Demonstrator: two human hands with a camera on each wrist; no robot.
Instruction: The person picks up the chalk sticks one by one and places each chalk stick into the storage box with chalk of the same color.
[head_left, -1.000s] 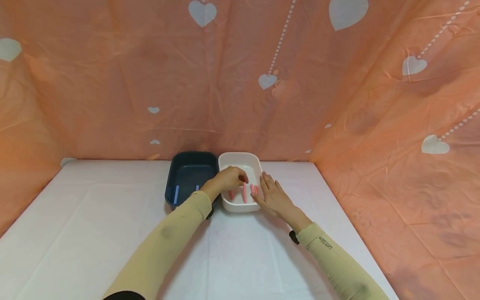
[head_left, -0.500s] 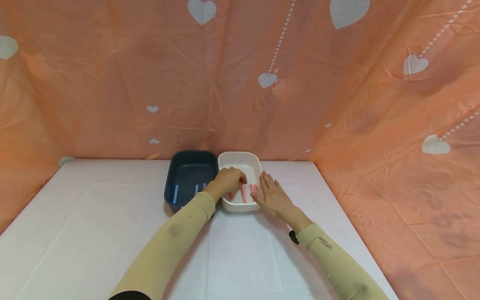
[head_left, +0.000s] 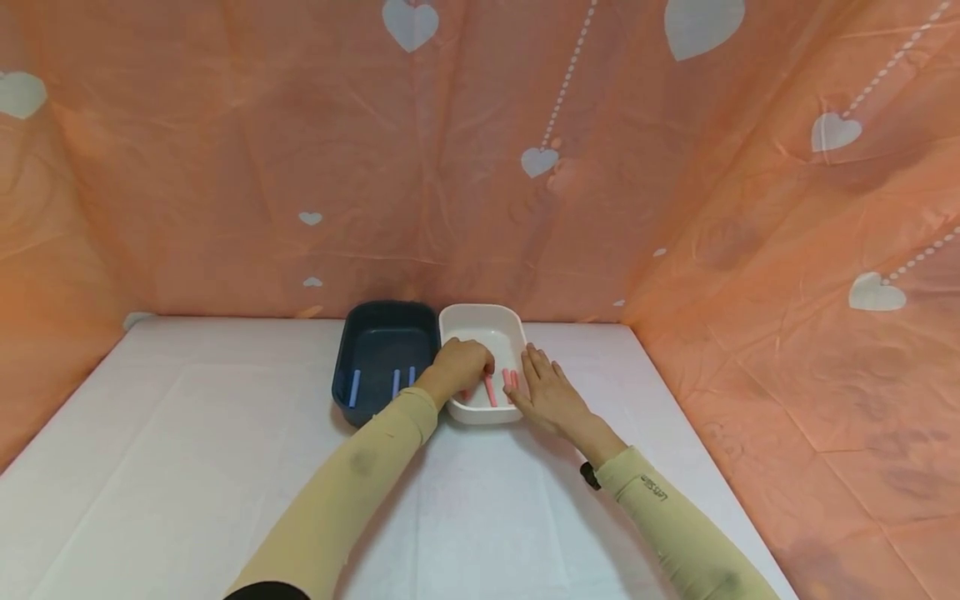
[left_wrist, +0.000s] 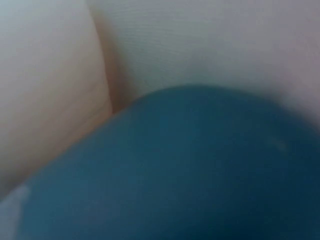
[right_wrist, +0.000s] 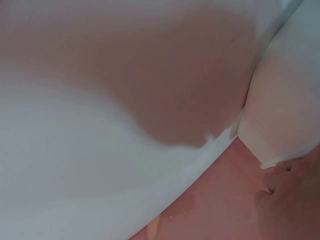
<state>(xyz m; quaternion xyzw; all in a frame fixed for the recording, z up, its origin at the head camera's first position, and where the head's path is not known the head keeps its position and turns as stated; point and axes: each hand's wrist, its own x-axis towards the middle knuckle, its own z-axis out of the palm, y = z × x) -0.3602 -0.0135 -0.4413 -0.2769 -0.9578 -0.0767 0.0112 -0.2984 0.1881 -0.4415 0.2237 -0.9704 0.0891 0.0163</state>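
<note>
My left hand [head_left: 461, 367] reaches over the white tray [head_left: 480, 417], its fingers curled at the upper end of a pink stick [head_left: 491, 393] and pinching it. Just left of that, another pink stick [head_left: 466, 393] is partly covered by the hand. Two more pink sticks [head_left: 507, 379] lie side by side near the tray's right wall. My right hand [head_left: 553, 396] rests along the right rim with straight fingers, its thumb at the tray's front right corner. In the right wrist view, part of the right hand [right_wrist: 295, 200] shows beside the white tray [right_wrist: 285, 100].
The dark blue tray [head_left: 386, 312] stands against the white one's left side and holds blue sticks [head_left: 355, 389]; my left sleeve [head_left: 360, 467] crosses its front corner. It fills much of the left wrist view. Both trays stand near the orange backdrop [head_left: 480, 208] on a white-covered table [head_left: 187, 433].
My left hand has shifted slightly right and lower, and the pink stick at its fingers leans more to the left. My right hand stays along the rim.
</note>
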